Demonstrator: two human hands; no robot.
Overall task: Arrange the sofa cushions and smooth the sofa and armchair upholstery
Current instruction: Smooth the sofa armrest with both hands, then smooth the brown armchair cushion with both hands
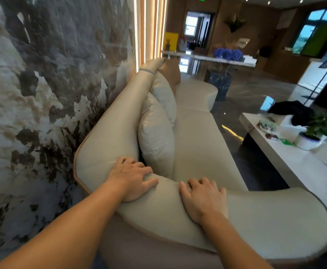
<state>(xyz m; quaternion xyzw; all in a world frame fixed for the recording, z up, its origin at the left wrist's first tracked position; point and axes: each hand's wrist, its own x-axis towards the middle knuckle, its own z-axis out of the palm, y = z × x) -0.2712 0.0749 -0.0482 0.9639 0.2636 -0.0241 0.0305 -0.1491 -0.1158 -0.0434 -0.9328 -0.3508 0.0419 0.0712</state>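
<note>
A long cream leather sofa (195,136) runs away from me along the marble wall. Its padded near armrest (256,216) curves across the bottom of the view. My left hand (133,178) lies palm-down where the backrest meets the armrest, fingers spread and pressing the leather. My right hand (203,198) rests flat on top of the armrest, fingers apart. Two cream cushions, the near one (156,136) and the second (164,96), lean upright against the backrest. A tan cushion (171,71) stands beyond them at the far end.
A white low table (287,162) stands to the right with a potted plant (314,133), a dark cloth (292,112) and small items on it. The marble wall (42,84) is close on the left. A glossy floor aisle (234,121) separates sofa and table. Blue flowers (227,54) sit far back.
</note>
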